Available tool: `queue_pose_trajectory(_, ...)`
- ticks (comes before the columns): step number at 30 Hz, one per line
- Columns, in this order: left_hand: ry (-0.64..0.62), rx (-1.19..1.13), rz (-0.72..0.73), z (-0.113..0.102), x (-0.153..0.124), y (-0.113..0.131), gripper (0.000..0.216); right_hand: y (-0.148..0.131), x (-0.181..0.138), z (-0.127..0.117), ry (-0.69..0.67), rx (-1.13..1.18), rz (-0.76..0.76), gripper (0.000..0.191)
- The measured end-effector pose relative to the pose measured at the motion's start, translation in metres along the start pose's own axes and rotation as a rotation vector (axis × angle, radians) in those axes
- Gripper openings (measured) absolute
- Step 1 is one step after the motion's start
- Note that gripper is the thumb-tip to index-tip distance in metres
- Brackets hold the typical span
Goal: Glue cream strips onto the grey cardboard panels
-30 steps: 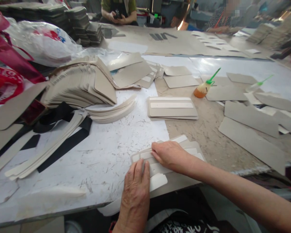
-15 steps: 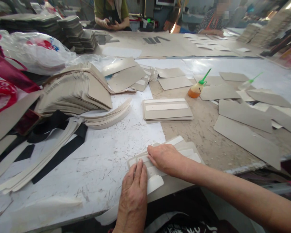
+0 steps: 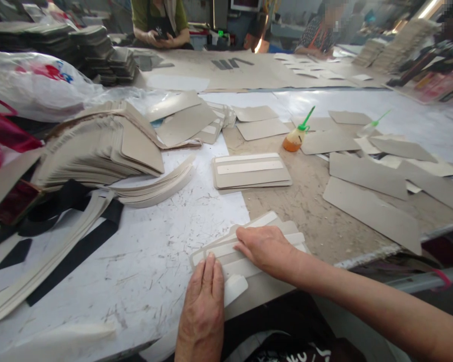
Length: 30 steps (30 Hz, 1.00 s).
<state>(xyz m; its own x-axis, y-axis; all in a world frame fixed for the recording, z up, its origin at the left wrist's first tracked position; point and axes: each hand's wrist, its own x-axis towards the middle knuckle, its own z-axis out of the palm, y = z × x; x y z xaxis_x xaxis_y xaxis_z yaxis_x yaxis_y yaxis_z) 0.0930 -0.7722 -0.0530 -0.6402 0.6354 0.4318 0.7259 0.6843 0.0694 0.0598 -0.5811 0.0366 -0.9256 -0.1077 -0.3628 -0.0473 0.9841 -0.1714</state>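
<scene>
Flat under both hands lies a beige panel (image 3: 198,257) with off-white strips across it, on top of other beige panels near the table's front edge. My left hand (image 3: 202,301) rests with fingers stretched flat on the panel's left end. My right hand (image 3: 268,249) is closed, its curled fingers touching the upper strip (image 3: 226,246); whether anything is inside them is hidden. A short white strip (image 3: 236,289) sticks out beside my left hand. Just beyond is a small stack of panels with strips (image 3: 252,173).
A bottle of orange liquid (image 3: 295,138) with a green nozzle stands behind the stack. Loose beige panels (image 3: 370,211) spread to the right. At left are a leaning panel pile (image 3: 98,146), pale strips (image 3: 158,186) and black bands (image 3: 83,251). People sit across the table.
The view has shifted, so the scene sits further left. My right hand has slid rightward along the strip, away from my left hand, which stays on the panel's left end.
</scene>
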Motion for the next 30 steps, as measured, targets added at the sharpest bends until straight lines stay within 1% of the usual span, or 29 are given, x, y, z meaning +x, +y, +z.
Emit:
queue_pose_trajectory(8,-0.061,-0.045,-0.027,0.002,-0.007,0.0,0.049,-0.002,0.003,0.001,-0.009,0.014,0.004,0.019)
queue_pose_trajectory(11,-0.066,-0.034,-0.036,0.0,-0.005,-0.002,0.05,-0.003,0.003,0.0,-0.018,-0.02,0.042,0.022)
queue_pose_trajectory(14,-0.067,-0.018,0.008,-0.001,-0.003,-0.004,0.05,0.0,0.0,-0.001,0.021,-0.046,0.083,0.028)
queue_pose_trajectory(17,-0.065,-0.013,0.013,-0.001,-0.002,-0.003,0.05,0.013,-0.005,-0.001,0.053,-0.065,0.139,0.035)
queue_pose_trajectory(19,-0.061,-0.013,-0.02,0.0,-0.002,-0.001,0.05,0.025,-0.01,-0.001,0.038,-0.059,0.177,0.031)
queue_pose_trajectory(21,-0.07,-0.01,-0.018,0.0,-0.002,0.001,0.05,0.038,-0.015,-0.002,0.031,-0.037,0.189,0.025)
queue_pose_trajectory(25,-0.053,-0.02,-0.022,-0.001,-0.001,0.0,0.051,0.059,-0.024,0.0,0.076,0.006,0.177,0.019)
queue_pose_trajectory(27,-0.041,-0.01,0.017,-0.001,0.0,-0.003,0.051,0.066,-0.026,0.003,0.106,0.011,0.175,0.015)
queue_pose_trajectory(30,-0.071,0.037,0.121,-0.003,0.001,-0.009,0.052,0.072,-0.027,0.007,0.14,0.008,0.16,0.012)
